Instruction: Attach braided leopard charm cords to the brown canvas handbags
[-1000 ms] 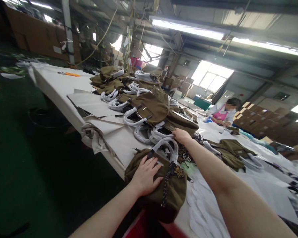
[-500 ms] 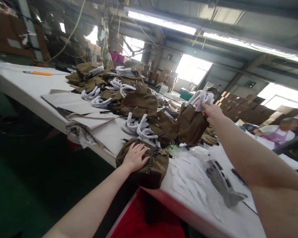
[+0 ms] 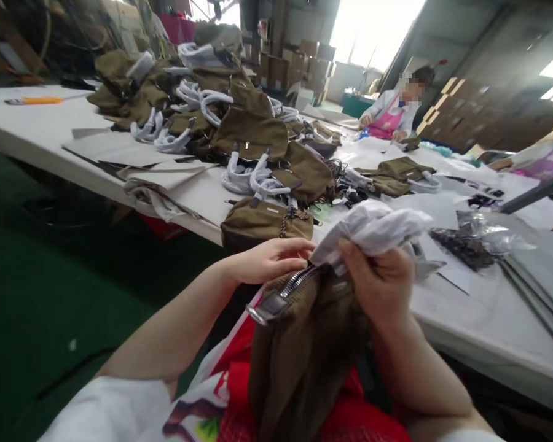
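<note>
An olive-brown handbag [image 3: 286, 356] hangs upright in front of my body, its metal zipper and end ring facing me. My right hand [image 3: 387, 282] is closed round its white-wrapped handles [image 3: 378, 224]. At the bag's top edge, beside the zipper, my left hand [image 3: 271, 258] has its thumb and fingers drawn together on the bag; the fingertips are partly hidden by the white wrapping. Just beyond my left hand, another brown handbag [image 3: 253, 221] with a beaded charm [image 3: 288, 221] lies at the table edge.
Many similar bags with wrapped handles are heaped on the white table [image 3: 23, 126]. Flat sheets [image 3: 166, 178] and an orange-handled tool [image 3: 41, 100] lie to the left. On the right are a clear plastic bag [image 3: 498, 233] and long rods [image 3: 534, 301]. A person in a pink apron [image 3: 387, 123] works across the table.
My right hand has brought the handbag from the pile to in front of my body. My left hand has left the charmed bag and come to this one. The view has tilted down.
</note>
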### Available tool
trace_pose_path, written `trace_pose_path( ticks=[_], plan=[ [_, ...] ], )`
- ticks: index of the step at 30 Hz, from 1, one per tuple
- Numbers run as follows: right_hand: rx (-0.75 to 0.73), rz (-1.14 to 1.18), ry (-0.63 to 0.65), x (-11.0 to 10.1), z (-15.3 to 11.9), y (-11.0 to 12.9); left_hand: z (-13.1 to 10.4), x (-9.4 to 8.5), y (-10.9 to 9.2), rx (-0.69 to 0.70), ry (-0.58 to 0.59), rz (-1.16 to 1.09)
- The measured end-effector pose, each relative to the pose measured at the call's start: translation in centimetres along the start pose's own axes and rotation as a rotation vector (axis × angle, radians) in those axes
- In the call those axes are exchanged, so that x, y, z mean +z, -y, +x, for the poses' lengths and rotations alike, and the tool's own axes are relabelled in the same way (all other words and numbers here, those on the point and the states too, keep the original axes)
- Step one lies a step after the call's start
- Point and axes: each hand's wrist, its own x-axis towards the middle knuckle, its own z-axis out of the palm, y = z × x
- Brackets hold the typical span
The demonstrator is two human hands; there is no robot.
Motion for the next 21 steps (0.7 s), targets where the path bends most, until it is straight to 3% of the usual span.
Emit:
trace_pose_path(
  ticks=[2,6,11,14,17,21],
  plan=[
    [0.009,-0.065,-0.081,1.2,-2.0,-0.5,-0.6,0.6,-0.1,-0.106,0.060,-0.028],
    [0.087,-0.076,-0.004,2.7,-1.6,-1.6,-1.0,0.3,0.0,-0.255,-0.052,-0.162],
    [0.139,0.056,0.087,2.8,-0.5,-1.4,-0.2,-1.0,-1.6,-0.337,-0.016,0.009],
    [0.081,-0.025,0.126,2.6,-1.2,-0.7,0.1,-2.0,-1.1,-0.417,-0.022,0.199],
    [-0.056,-0.100,0.329,3.0,-3.4,0.2,-0.3,-3.2,0.8,-0.503,-0.141,0.613],
    [-0.263,-0.007,0.841,2.9,-7.4,1.2,-2.2,-3.9,4.0,-0.561,-0.296,0.821]
  ],
)
